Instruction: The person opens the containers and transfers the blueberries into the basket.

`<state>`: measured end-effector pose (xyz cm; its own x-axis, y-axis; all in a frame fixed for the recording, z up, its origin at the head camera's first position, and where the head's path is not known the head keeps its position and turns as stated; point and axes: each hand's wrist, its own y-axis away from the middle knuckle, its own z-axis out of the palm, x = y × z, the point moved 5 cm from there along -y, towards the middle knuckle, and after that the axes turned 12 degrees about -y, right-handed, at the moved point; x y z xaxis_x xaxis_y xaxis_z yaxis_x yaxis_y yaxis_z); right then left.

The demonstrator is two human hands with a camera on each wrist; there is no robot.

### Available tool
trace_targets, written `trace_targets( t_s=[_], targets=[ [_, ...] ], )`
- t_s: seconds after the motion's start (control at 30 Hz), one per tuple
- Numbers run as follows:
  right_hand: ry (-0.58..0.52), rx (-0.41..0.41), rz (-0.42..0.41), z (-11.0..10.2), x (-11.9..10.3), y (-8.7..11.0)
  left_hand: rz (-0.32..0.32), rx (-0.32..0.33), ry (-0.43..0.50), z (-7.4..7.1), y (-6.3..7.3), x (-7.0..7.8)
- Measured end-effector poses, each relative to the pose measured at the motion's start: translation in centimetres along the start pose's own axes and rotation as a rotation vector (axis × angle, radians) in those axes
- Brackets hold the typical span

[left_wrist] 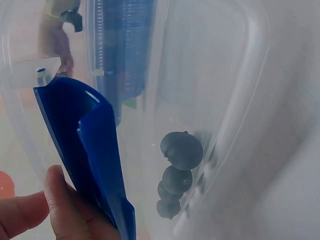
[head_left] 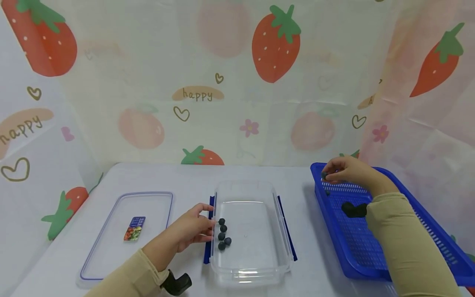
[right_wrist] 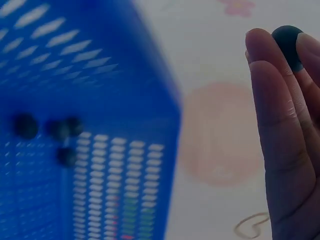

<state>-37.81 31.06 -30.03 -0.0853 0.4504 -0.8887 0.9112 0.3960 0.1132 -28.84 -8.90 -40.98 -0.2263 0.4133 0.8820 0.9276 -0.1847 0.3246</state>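
Note:
My right hand (head_left: 346, 171) pinches a single blueberry (right_wrist: 287, 46) between thumb and fingertips above the far left corner of a blue plastic basket (head_left: 365, 237). Several more blueberries (right_wrist: 25, 126) lie in that basket, slightly blurred. At the middle of the table stands a clear plastic box (head_left: 256, 231) without its lid, blue latches folded out at both sides. Along its left inner wall several dark blueberries (head_left: 221, 236) sit close together. My left hand (head_left: 193, 229) rests its fingers against the box's left side, by the blue latch (left_wrist: 100, 145).
A clear lid (head_left: 107, 222) with a bluish rim and a colourful label (head_left: 134, 228) lies flat on the white table (head_left: 193, 175), left of the box. Behind stands a fabric wall (head_left: 237, 136) printed with strawberries. Each wrist carries a black camera mount (head_left: 177, 284).

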Motion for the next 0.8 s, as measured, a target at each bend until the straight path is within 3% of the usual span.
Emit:
trace_targets(
  t_s=[0.3, 0.57, 0.8],
  targets=[
    [-0.044, -0.018, 0.068, -1.1, 4.1, -0.1, -0.009, 0.004, -0.008, 0.0, -0.2, -0.1],
    [-0.005, -0.022, 0.103, -1.0, 6.5, -0.7, -0.014, 0.011, -0.004, -0.1, -0.2, -0.2],
    [-0.043, -0.01, 0.162, -0.7, 7.8, -0.9, -0.017, 0.006, -0.002, 0.0, -0.2, 0.0]
  ],
)
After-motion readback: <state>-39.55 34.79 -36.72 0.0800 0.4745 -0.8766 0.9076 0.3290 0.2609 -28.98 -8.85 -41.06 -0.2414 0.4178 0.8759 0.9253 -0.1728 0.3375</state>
